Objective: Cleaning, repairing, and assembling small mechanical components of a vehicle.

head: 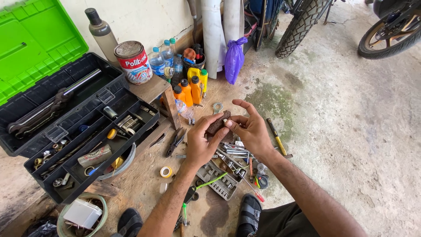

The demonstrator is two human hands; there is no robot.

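So there's this small dark brown block, rusty-looking, held up between both hands right over the tool mess on the floor. The left hand is wrapped around its lower end, thumb and fingers pinching it, and the right hand has the upper end between thumb and a couple of fingertips, with the index finger sticking up loose. Can't really tell what the block is, it's too small and half covered. Straight below the hands there's a heap of wrenches and a grey socket tray, plus a screwdriver with a yellow handle just to the right of the right wrist. Black pliers lie left of the left hand, and a roll of yellow tape sits near the left forearm. Further left is a big black toolbox with its green lid flipped open, trays full of bits. Behind the hands a bunch of orange and yellow bottles stand together, with a paint can and some water bottles beyond them by the wall. A purple bag hangs further back, and motorbike tyres show at the top. The person's sandals poke in at the bottom.
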